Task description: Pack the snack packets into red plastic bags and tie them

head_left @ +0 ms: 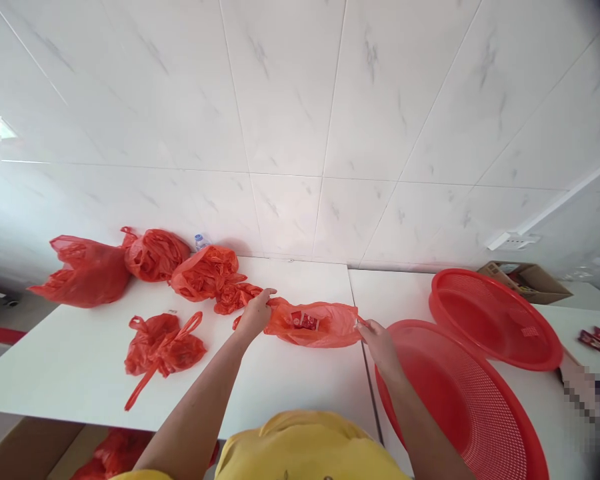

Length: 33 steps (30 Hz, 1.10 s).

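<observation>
In front of me a red plastic bag (pixel 337 327) is stretched wide, its mouth facing up. Inside it lie a few small red packets (pixel 304 321) with white print. My left hand (pixel 257 312) is closed on the bag's left side near the handle. My right hand (pixel 376 337) pinches the handle at its right side. Left of my left hand sits a crumpled red bag (pixel 235 298), and nearer to me lies a tied red bag (pixel 164 347) with a long loop handle.
Filled red bags (pixel 93 270) line the wall, with a bottle (pixel 200 242) behind them. Two red plastic baskets (pixel 517 393) stand at right, near a cardboard box (pixel 555 283) and red packets (pixel 597 338). A carton (pixel 40 447) with red bags is below the white table (pixel 290 393).
</observation>
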{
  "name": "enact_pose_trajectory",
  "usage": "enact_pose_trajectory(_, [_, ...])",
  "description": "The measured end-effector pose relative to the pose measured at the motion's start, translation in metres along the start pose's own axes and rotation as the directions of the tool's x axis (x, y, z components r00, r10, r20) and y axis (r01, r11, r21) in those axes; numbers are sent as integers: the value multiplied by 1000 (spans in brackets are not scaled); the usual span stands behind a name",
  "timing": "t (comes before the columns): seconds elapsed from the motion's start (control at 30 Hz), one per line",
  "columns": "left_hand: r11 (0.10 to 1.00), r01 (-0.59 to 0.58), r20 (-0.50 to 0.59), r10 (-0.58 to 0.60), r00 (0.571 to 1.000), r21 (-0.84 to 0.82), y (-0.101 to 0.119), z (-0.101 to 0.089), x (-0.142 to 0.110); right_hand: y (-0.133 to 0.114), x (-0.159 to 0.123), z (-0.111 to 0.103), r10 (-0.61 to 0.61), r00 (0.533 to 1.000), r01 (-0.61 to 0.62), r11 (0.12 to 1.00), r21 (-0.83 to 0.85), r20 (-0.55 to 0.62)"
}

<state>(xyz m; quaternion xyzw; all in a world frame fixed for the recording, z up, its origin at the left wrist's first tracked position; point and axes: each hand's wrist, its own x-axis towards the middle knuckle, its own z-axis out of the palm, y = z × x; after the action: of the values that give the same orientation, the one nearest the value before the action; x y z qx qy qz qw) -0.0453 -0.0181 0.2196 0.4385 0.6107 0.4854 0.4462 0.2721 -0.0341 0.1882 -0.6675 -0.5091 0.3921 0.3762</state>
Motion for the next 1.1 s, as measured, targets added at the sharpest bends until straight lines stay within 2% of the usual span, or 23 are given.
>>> enact_pose_trajectory(0.1, [1000, 12, 13, -12, 1000, -13, 6, 12, -1, 0, 1, 4, -1, 996, -1, 1000, 29, 88])
enact_pose_trajectory(0.2, [1000, 1, 130, 3, 991, -24, 22, 35, -1, 0, -2, 6, -1, 991, -6, 999, 48, 135])
enact_pose_trajectory(0.27, [997, -70, 221, 62, 973, 32, 34, 48, 0, -1, -4, 4, -3, 989, -8, 997, 73, 147])
enact_pose_trajectory(0.33, [973, -158, 235, 117, 965, 166, 43, 53, 2, -3, -7, 0, 3, 991, -16, 995, 98, 132])
enact_pose_trajectory(0.4, [920, -186, 193, 124, 973, 346, 45, 49, 5, -7, -11, -6, 9, 994, -22, 993, 118, 110])
enact_pose_trajectory(0.5, [760, -168, 160, 85, 983, 628, 40, 32, 10, -15, -16, -14, 6, 994, -20, 991, 134, 108])
enact_pose_trajectory(0.57, [653, -148, 123, 85, 989, 742, 36, 19, 12, -20, -18, -16, 18, 996, -28, 992, 122, 85])
enact_pose_trajectory(0.63, [610, -120, 71, 104, 992, 784, 37, 7, 12, -26, -18, -16, 10, 1000, -12, 993, 117, 19])
enact_pose_trajectory(0.7, [628, -118, 40, 137, 990, 769, 42, -1, 10, -31, -14, -15, -25, 999, 28, 987, 155, -22])
enact_pose_trajectory(0.77, [716, -149, 46, 162, 986, 682, 50, -3, 7, -36, -8, -11, -75, 997, 65, 958, 278, 27])
enact_pose_trajectory(0.83, [838, -189, 93, 165, 982, 511, 57, 0, 4, -42, 0, -6, -124, 983, 42, 874, 484, 139])
enact_pose_trajectory(0.9, [909, -208, 152, 162, 975, 361, 61, 8, 1, -49, 7, 3, -165, 960, -27, 749, 662, 225])
enact_pose_trajectory(0.97, [919, -244, 196, 189, 962, 309, 63, 17, 0, -57, 13, 13, -179, 950, -73, 666, 742, 254])
enact_pose_trajectory(1.0, [909, -273, 212, 213, 954, 314, 63, 22, -1, -61, 15, 19, -171, 955, -73, 656, 751, 242])
enact_pose_trajectory(1.1, [847, -374, 267, 287, 920, 378, 61, 30, -3, -69, 22, 36, -78, 986, -48, 708, 704, 145])
